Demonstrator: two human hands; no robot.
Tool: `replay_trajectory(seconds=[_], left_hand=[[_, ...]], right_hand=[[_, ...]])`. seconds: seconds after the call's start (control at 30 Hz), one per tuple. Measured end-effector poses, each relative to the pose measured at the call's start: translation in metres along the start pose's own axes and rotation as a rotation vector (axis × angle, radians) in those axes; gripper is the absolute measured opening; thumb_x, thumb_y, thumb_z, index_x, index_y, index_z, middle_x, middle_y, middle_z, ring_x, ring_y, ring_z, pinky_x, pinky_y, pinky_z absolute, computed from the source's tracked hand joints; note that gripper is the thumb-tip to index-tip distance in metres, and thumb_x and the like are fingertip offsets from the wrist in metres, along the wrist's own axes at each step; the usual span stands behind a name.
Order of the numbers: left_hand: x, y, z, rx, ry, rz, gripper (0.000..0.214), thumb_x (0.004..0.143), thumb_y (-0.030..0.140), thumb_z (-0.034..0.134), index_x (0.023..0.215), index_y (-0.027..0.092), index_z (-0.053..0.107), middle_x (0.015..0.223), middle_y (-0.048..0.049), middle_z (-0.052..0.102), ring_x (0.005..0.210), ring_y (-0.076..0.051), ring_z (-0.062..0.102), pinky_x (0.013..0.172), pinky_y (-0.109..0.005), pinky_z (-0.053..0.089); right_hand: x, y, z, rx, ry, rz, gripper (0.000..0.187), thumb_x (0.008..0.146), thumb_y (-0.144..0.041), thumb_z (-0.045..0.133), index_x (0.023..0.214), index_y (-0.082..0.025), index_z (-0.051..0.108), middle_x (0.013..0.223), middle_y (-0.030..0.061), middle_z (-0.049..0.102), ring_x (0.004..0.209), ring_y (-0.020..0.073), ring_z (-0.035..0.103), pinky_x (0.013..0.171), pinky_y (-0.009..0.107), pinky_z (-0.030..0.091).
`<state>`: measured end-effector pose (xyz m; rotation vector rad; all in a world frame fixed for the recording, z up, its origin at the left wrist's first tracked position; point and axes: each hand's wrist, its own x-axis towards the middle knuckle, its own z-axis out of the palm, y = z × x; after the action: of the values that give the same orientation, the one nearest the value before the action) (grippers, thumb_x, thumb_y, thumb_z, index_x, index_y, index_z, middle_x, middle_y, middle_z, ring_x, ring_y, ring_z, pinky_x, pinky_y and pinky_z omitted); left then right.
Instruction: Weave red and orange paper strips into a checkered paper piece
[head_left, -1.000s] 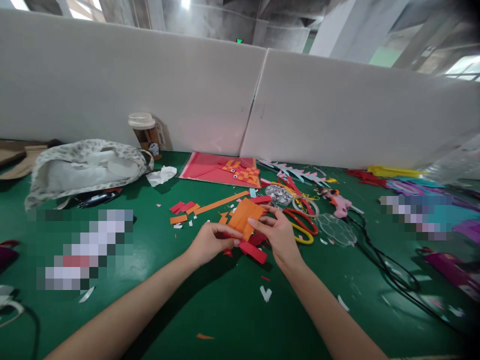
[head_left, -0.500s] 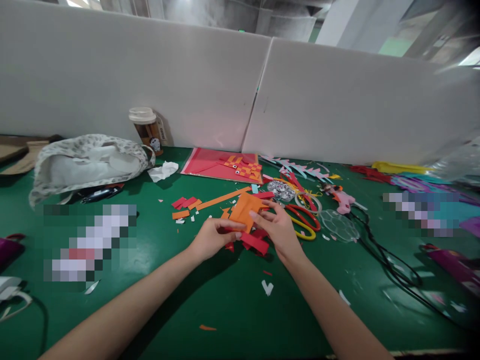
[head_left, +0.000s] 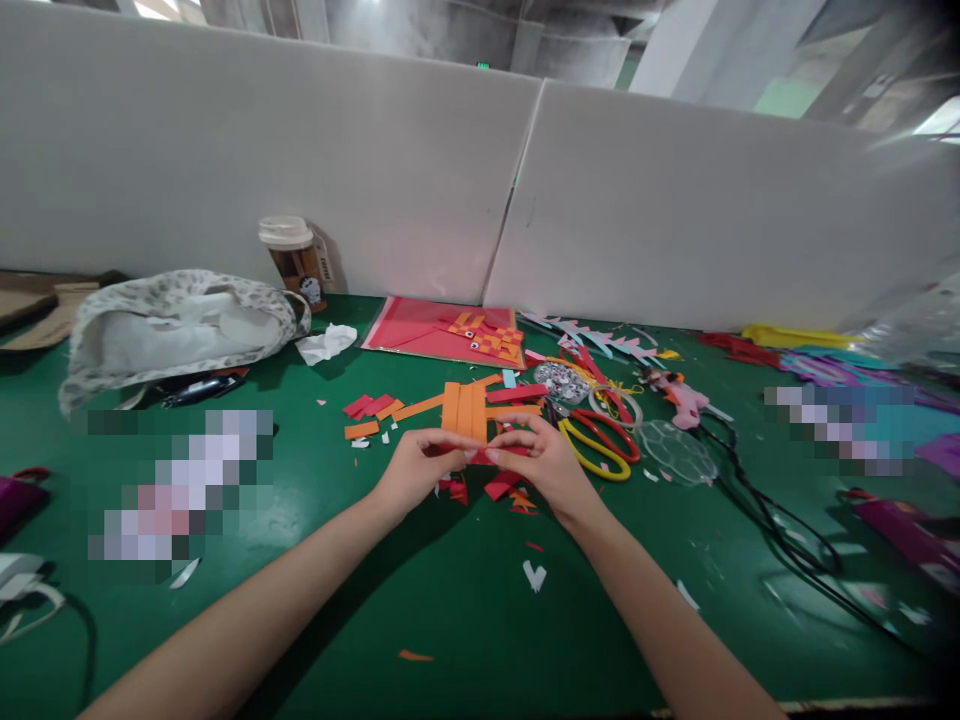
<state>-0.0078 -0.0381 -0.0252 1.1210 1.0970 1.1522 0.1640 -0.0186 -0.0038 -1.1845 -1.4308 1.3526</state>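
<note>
An orange paper piece (head_left: 463,410), slit into upright strips, is held over the middle of the table. Along its lower edge runs a red paper strip (head_left: 481,457). My left hand (head_left: 421,463) pinches the left end of that strip between thumb and fingers. At its right end, my right hand (head_left: 541,462) has a similar pinch, thumb tip close to the other thumb. Red and orange scraps (head_left: 517,498) lie just below the hands. Scissors with red and yellow handles (head_left: 604,445) rest beside my right hand. My fingers cover part of the red strip.
Behind lies a red paper pack (head_left: 405,330) with woven orange fish on it. A pink glue gun (head_left: 686,400) and its black cable lie to the right, near a clear plastic dish (head_left: 679,453). A cloth bag (head_left: 180,325) and a lidded cup (head_left: 292,262) stand back left.
The orange piece has turned upright and now shows separate strips. My right hand has moved down and left from its right edge, and both hands have come together at the red strip.
</note>
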Motion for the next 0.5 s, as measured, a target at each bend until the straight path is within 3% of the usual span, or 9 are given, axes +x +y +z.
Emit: replay_trajectory(seconds=[0.23,0.5], left_hand=[[-0.0004,0.0032,-0.0005,-0.067,-0.028,-0.096,0.031,0.064,0.027,0.073,0.093,0.017,0.07,0.094,-0.0068,0.071,0.07,-0.013,0.065,0.07,-0.025,0.051],[-0.0028,0.0071,0.002,-0.046,0.016,-0.086,0.031,0.064,0.026,0.073,0.093,0.018,0.07,0.094,-0.0063,0.071,0.068,-0.012,0.065,0.069,-0.025,0.052]], right_hand=[[-0.002,-0.0021,-0.0003,-0.046,-0.025,0.029,0.049,0.059,-0.029,0.073,0.102,-0.018,0.053,0.078,0.0027,0.067,0.065,0.0148,0.062,0.062,0.03,0.048],[-0.0029,-0.0066,-0.0027,-0.011,-0.004,-0.003,0.046,0.059,-0.031,0.074,0.1,-0.02,0.054,0.076,0.0024,0.068,0.067,0.0153,0.063,0.064,0.031,0.049]])
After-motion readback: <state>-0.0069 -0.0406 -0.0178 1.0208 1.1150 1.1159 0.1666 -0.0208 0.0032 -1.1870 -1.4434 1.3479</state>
